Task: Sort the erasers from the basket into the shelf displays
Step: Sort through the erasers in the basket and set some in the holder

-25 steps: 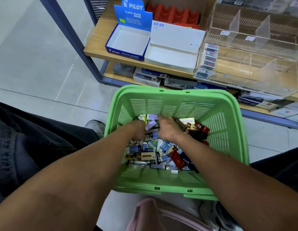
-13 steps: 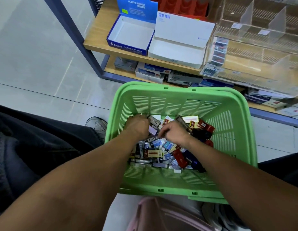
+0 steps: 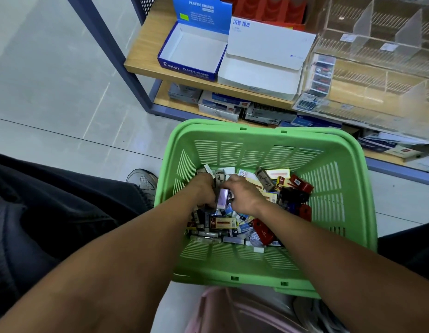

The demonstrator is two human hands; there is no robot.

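Where both hands meet, a lilac eraser sits.

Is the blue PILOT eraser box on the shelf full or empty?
Empty. The blue PILOT display box sits open on the wooden shelf, lid flap upright, with only its bare white interior showing; no erasers inside.

Both bare forearms reach forward and converge, the left hand and the right hand knuckles-up and close together, fingers curled downward, each hand's fingertips hidden so that its grasp cannot be made out.
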